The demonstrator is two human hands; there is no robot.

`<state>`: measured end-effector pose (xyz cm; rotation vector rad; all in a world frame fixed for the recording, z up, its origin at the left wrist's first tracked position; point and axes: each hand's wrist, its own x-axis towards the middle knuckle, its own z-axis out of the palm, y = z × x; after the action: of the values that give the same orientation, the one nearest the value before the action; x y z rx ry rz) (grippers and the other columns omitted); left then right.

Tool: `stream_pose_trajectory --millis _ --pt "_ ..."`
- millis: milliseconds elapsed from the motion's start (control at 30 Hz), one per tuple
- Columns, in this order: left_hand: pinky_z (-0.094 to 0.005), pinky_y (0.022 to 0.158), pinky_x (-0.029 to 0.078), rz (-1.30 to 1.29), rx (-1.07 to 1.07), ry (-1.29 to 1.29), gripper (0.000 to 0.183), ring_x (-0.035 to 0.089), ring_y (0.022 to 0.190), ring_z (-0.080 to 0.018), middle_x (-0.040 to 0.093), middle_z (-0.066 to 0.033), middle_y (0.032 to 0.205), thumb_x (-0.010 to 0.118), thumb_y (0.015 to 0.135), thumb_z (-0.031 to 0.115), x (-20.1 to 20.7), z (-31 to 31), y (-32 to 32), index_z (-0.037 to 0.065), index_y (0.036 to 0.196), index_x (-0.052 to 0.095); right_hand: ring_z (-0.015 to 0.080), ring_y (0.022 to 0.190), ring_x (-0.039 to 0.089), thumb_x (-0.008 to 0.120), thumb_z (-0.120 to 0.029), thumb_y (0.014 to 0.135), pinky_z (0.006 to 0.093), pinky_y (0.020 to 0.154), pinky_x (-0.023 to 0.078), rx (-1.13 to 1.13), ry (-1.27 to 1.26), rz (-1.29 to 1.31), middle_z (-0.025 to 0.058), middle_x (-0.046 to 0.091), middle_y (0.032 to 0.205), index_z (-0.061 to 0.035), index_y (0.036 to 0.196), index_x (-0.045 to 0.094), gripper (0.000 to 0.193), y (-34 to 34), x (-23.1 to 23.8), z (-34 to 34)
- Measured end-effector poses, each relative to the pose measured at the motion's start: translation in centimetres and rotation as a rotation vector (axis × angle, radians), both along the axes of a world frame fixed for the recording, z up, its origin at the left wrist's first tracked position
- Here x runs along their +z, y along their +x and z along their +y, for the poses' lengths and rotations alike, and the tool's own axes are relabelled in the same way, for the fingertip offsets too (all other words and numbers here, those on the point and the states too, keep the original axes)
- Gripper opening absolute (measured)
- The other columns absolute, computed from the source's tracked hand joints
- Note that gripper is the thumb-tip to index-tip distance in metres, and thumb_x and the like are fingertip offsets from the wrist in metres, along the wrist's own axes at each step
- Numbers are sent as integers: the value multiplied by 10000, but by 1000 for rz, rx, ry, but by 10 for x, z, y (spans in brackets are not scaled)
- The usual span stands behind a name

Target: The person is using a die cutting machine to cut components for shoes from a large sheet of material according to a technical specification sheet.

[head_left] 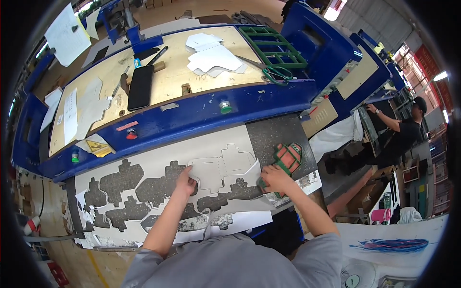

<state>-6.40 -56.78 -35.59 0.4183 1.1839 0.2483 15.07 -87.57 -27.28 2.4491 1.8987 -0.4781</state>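
Note:
A large light grey sheet point(225, 137) lies on a dark speckled board point(273, 129) in front of me, with several shaped openings cut through it. At the left edge of a cut-out sheet piece point(207, 174), my left hand point(185, 182) is closed, its fingertips on that edge. The piece lies flat, still within the outline of the sheet. My right hand point(275, 179) grips the near end of a green-edged cutting die point(290, 157) with reddish-pink filling. The die rests at the sheet's right end; the fingers hide part of it.
A blue press beam point(192, 117) with coloured buttons spans behind the sheet. On its wooden top lie a black phone point(140, 87), green-handled scissors point(277, 74), white cut pieces point(213, 57) and a green metal frame point(276, 45). A co-worker point(403, 129) stands at the far right.

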Motion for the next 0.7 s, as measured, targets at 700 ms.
stream_pose_trajectory --millis 700 --pt "-253 863 442 5 -124 831 348 603 1015 -130 653 -64 1101 566 956 319 45 0 -103 31 1145 613 165 931 613 552 -121 956 299 805 498 -865 1417 860 78 623 1036 -22 1167 514 236 -32 82 102"
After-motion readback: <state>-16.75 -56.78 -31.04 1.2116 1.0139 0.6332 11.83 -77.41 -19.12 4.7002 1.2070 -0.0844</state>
